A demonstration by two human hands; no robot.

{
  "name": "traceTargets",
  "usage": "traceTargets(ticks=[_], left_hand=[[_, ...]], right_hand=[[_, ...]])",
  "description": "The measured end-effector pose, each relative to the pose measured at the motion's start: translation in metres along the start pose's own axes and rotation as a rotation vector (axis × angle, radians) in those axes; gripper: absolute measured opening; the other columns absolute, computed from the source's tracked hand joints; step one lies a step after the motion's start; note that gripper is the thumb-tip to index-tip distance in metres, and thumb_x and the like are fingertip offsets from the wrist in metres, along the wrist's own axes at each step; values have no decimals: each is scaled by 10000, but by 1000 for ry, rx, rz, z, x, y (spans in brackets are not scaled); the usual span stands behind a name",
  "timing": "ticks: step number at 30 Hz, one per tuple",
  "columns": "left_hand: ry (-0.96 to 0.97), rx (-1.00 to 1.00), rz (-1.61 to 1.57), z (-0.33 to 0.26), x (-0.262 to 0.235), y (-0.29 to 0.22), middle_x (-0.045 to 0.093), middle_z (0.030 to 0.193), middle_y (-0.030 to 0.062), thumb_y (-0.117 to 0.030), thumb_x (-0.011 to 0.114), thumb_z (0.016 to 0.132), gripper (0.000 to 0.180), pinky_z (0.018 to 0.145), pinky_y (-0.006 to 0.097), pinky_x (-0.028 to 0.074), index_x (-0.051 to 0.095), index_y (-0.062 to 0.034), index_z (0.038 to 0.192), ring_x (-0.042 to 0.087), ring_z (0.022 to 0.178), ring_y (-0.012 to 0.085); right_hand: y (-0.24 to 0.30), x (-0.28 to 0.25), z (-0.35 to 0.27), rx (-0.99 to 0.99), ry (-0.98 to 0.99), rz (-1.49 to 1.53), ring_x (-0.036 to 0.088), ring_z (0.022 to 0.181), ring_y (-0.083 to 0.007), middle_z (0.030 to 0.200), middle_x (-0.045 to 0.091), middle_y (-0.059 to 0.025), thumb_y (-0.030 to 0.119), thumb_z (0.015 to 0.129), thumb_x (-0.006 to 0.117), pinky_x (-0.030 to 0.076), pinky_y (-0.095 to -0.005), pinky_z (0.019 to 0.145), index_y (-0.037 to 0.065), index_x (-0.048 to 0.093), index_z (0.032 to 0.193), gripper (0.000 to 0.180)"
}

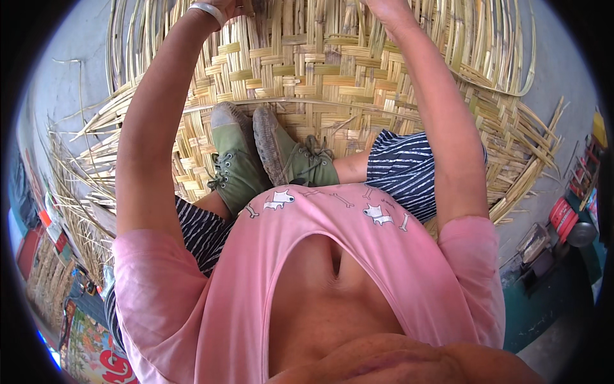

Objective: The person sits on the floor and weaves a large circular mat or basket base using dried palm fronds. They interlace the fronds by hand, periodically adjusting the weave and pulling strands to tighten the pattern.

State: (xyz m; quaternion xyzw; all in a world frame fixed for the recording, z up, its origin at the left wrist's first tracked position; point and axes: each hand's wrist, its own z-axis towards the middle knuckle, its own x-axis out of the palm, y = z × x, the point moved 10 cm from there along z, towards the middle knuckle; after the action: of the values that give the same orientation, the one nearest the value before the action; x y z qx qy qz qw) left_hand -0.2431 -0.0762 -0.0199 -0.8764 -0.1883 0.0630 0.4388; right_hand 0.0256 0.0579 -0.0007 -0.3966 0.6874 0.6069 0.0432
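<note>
A large woven mat of split yellowish strips (307, 70) lies on the floor in front of me, with long loose strip ends at its far left and far right. Both my arms reach over it toward the top edge of the picture. My left hand (225, 9), with a pale band at the wrist, is at the mat's far part; its fingers are mostly cut off. My right hand (387, 8) is also over the far weave, and its fingers lie beyond the frame. Whatever either hand grips cannot be seen.
Green lace-up shoes (240, 160) rest on the mat's near part. Loose dry strips (70, 185) are scattered on the grey floor (86, 48) at left. To the right stand a red object (563, 217), a dark green container (550, 307) and other household items.
</note>
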Motion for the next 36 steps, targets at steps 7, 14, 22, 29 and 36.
traceTargets(ticks=[7, 14, 22, 29, 36], left_hand=[[53, 2, -337, 2, -4, -11, 765, 1026, 106, -557, 416, 1070, 582, 851, 469, 587, 670, -47, 1189, 728, 946, 244], [652, -118, -91, 11, 28, 9, 765, 1018, 121, -362, 503, 1086, 485, 577, 286, 595, 533, 15, 1390, 723, 714, 172], [582, -269, 558, 11, 78, -6, 766, 962, 182, -476, 557, 1052, 677, 498, 302, 546, 422, -12, 1527, 624, 552, 142], [343, -235, 672, 16, 70, -14, 764, 898, 198, -498, 553, 1047, 614, 513, 325, 536, 568, 23, 1370, 629, 547, 190], [303, -144, 267, 49, 59, -1, 716, 996, 105, -271, 711, 983, 308, 745, 292, 586, 656, -27, 1163, 701, 915, 208]], right_hand=[[9, -16, -24, 311, -30, -71, 667, 844, -236, 1012, 695, -120, 184, 1070, 471, 562, -441, 818, 24, 542, 1428, 399], [-17, -41, -19, -53, -366, -215, 689, 989, -343, 1116, 705, -206, 213, 1051, 491, 536, -467, 894, 44, 588, 1352, 359], [-57, -51, -6, 28, -282, -252, 689, 1032, -384, 1112, 719, -246, 294, 1032, 560, 534, -473, 895, 66, 618, 1314, 367], [-60, -39, -33, 254, -104, 131, 621, 757, -153, 888, 693, -72, 240, 1039, 551, 507, -371, 655, 44, 628, 1293, 330], [-47, -47, -29, 51, -132, -48, 640, 693, -197, 759, 685, -101, 194, 980, 609, 510, -389, 650, 37, 735, 1048, 212]])
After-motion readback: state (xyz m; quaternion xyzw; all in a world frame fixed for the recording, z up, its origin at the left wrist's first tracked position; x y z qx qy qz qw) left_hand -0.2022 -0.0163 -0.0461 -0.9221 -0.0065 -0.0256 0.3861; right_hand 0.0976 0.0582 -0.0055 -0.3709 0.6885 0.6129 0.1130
